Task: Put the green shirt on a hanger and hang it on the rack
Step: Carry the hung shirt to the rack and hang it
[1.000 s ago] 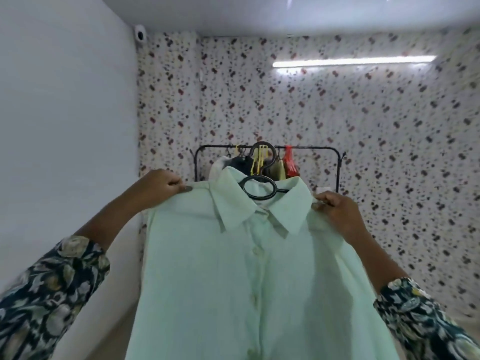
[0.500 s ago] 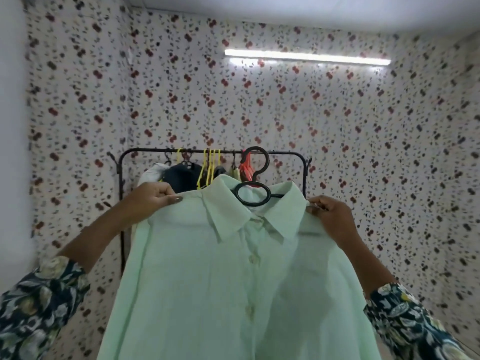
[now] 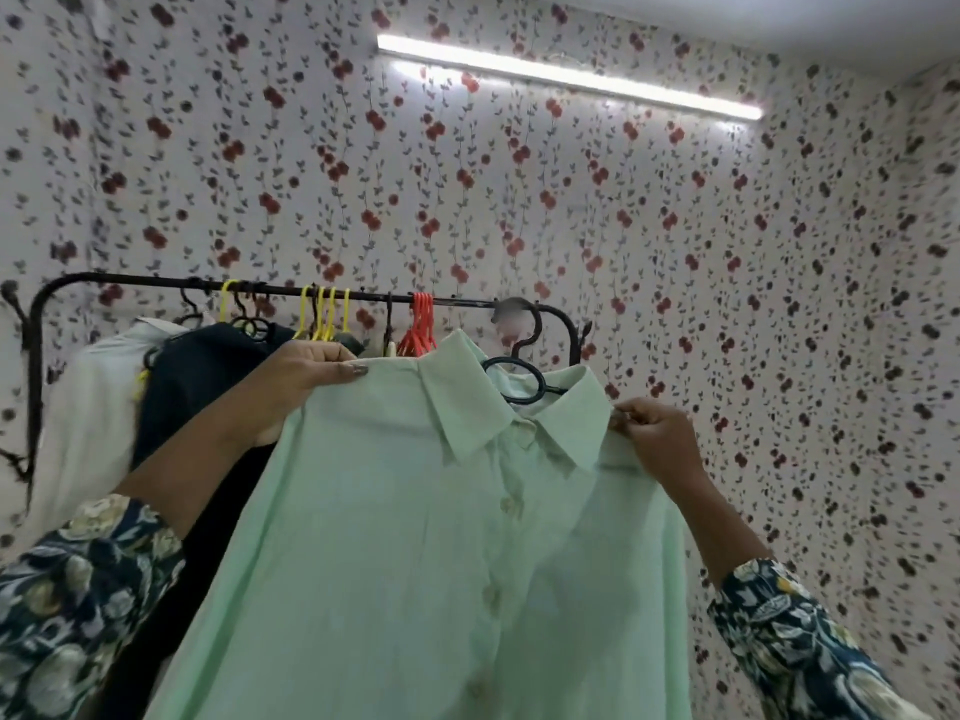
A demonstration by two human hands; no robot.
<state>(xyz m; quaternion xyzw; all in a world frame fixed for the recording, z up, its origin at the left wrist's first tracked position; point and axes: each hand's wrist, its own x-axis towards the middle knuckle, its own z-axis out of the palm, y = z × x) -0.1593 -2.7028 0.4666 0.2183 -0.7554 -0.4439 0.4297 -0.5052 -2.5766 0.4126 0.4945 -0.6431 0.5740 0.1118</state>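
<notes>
The pale green button-up cotton shirt (image 3: 415,537) is already on its black plastic hanger (image 3: 514,379) and fills the lower centre of the frame, held up in front of the rack. The left hand (image 3: 291,381) is clamped on the shirt's shoulder seam at centre left, thumb flat on top of the cloth. The right hand (image 3: 657,433) pinches the other shoulder at centre right, fingers closed on the fabric.

By my reading this is the hanging step: dressing the hanger looks done, and only the hook is left to land. That hook pokes out above the collar, close to the right end of the black metal rail of the clothes rack (image 3: 156,283), though blur there hides whether it is over the rail or just short of it. The next move calls for lifting the hook over the bar and settling it down, with both shoulders kept level so the shirt doesn't slide off.

The rack is well stocked already: a white garment (image 3: 88,407) and a dark navy garment (image 3: 208,371) at middle left, then empty yellow plastic hangers (image 3: 322,314) and a bunch of red plastic hangers (image 3: 422,324) towards the centre.
</notes>
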